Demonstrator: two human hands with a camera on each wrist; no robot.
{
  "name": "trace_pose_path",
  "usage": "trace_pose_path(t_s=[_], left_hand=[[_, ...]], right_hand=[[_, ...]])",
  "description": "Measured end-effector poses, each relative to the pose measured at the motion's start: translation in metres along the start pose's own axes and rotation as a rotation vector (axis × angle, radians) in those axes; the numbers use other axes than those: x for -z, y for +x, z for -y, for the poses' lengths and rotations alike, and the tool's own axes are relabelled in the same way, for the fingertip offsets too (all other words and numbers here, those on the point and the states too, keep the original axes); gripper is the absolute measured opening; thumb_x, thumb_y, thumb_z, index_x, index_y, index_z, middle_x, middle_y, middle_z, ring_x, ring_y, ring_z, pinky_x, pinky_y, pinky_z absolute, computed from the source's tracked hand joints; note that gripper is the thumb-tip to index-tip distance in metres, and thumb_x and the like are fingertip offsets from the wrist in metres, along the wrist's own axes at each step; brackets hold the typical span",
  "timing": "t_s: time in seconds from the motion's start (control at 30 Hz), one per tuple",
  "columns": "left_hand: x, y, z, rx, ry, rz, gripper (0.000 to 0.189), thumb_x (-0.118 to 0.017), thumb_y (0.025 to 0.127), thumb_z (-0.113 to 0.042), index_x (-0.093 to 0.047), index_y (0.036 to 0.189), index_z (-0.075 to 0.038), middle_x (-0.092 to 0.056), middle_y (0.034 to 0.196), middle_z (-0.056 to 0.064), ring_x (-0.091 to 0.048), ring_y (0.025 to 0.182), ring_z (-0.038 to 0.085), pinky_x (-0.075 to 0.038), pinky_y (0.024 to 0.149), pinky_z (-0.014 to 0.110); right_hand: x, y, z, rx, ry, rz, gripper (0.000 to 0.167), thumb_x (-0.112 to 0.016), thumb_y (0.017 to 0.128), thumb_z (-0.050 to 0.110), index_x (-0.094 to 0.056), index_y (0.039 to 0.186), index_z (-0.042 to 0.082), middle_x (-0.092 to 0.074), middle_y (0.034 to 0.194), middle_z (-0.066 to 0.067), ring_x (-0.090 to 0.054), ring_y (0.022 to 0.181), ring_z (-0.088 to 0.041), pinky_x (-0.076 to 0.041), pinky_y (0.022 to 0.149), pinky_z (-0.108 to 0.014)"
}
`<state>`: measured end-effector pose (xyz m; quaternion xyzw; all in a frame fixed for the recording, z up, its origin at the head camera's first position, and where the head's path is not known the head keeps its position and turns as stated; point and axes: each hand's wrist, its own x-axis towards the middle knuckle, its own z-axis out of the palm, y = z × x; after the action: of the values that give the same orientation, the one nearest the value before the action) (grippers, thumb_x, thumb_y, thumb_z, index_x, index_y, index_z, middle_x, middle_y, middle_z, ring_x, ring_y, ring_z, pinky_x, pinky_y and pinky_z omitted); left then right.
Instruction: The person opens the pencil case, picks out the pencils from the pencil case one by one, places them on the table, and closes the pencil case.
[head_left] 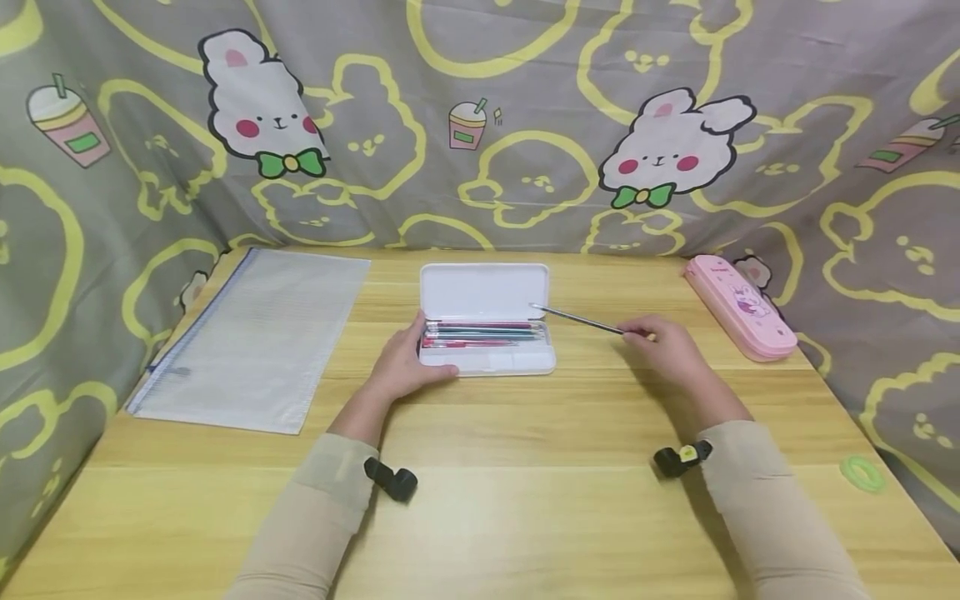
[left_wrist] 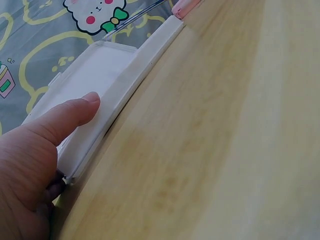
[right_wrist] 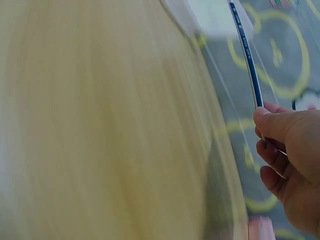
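Observation:
A white pencil box (head_left: 487, 361) lies with its lid raised at the middle of the table, several pencils (head_left: 480, 332) and a red pen-like item (head_left: 457, 343) inside. My left hand (head_left: 405, 360) grips the box's left end, thumb over the front rim; in the left wrist view the thumb (left_wrist: 75, 115) lies across the white edge and the other fingers are mostly hidden. To the right of the box, my right hand (head_left: 663, 346) pinches a dark blue pencil (head_left: 581, 318) near one end. The pencil's far end points at the lid. The right wrist view shows that pencil (right_wrist: 247, 57) between thumb and fingers.
A translucent zip pouch (head_left: 255, 342) with a blue edge lies flat at the left. At the right back is a pink pencil case (head_left: 741, 308), and a green ring (head_left: 862, 473) sits near the right edge. A patterned grey curtain (head_left: 540, 108) hangs behind the table (head_left: 510, 500).

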<state>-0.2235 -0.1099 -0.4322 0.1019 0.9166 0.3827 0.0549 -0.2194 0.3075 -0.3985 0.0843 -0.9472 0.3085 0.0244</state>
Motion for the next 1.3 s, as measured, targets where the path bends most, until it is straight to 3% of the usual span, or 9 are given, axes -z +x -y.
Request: trace_pose_path(t_s=[0.17,0.33,0.6,0.9,1.03,1.2,1.3], left_hand=[[0.0,0.002,0.002,-0.016,0.011,-0.01,0.121,-0.083,0.07,-0.048,-0.011,0.158,-0.006,-0.033,0.155,0.026,-0.035,0.141,0.043,-0.028,0.117,0.054],[0.0,0.003,0.005,-0.025,0.015,-0.013,0.121,-0.083,0.071,-0.048,-0.01,0.158,-0.005,-0.034,0.154,0.027,-0.036,0.14,0.042,-0.029,0.117,0.054],[-0.001,0.002,0.004,-0.017,0.004,-0.003,0.121,-0.083,0.071,-0.048,-0.01,0.158,-0.006,-0.034,0.153,0.027,-0.037,0.139,0.042,-0.03,0.117,0.054],[-0.001,0.001,0.002,-0.008,0.006,0.0,0.121,-0.082,0.072,-0.048,-0.009,0.158,-0.005,-0.032,0.155,0.027,-0.035,0.141,0.042,-0.029,0.117,0.054],[-0.002,0.001,0.002,-0.012,0.005,0.0,0.121,-0.082,0.071,-0.048,-0.009,0.158,-0.006,-0.032,0.155,0.027,-0.035,0.141,0.042,-0.028,0.117,0.054],[-0.002,0.001,0.001,-0.005,-0.003,-0.002,0.12,-0.083,0.071,-0.048,-0.01,0.158,-0.008,-0.033,0.154,0.026,-0.035,0.14,0.042,-0.029,0.117,0.054],[-0.002,0.001,0.002,-0.01,-0.001,-0.008,0.12,-0.083,0.071,-0.047,-0.011,0.158,-0.008,-0.034,0.154,0.026,-0.036,0.14,0.042,-0.029,0.117,0.054]], right_hand=[[0.018,-0.012,-0.031,-0.063,-0.044,-0.045,0.03,-0.053,0.101,0.02,-0.066,0.118,-0.001,-0.064,0.118,-0.025,-0.057,0.107,-0.038,-0.043,0.093,-0.052],[0.025,-0.012,-0.057,-0.124,-0.081,-0.038,0.03,-0.055,0.1,0.022,-0.067,0.115,-0.001,-0.064,0.118,-0.026,-0.058,0.109,-0.04,-0.042,0.094,-0.053],[0.026,-0.008,-0.076,-0.177,-0.095,0.014,0.031,-0.053,0.101,0.02,-0.065,0.115,-0.005,-0.062,0.12,-0.03,-0.054,0.115,-0.047,-0.039,0.099,-0.058],[0.028,-0.006,-0.08,-0.202,-0.102,0.052,0.035,-0.052,0.101,0.023,-0.064,0.119,-0.004,-0.059,0.126,-0.031,-0.049,0.122,-0.049,-0.037,0.102,-0.06],[0.027,-0.008,-0.078,-0.198,-0.074,0.027,0.038,-0.051,0.101,0.024,-0.062,0.122,-0.005,-0.059,0.125,-0.032,-0.052,0.117,-0.048,-0.04,0.099,-0.058],[0.021,-0.008,-0.056,-0.159,-0.024,-0.086,0.039,-0.054,0.1,0.024,-0.061,0.126,-0.004,-0.059,0.123,-0.032,-0.056,0.111,-0.045,-0.044,0.093,-0.055],[0.013,-0.004,-0.035,-0.108,-0.007,-0.111,0.038,-0.056,0.099,0.023,-0.062,0.127,-0.003,-0.059,0.122,-0.03,-0.055,0.11,-0.044,-0.045,0.09,-0.054]])
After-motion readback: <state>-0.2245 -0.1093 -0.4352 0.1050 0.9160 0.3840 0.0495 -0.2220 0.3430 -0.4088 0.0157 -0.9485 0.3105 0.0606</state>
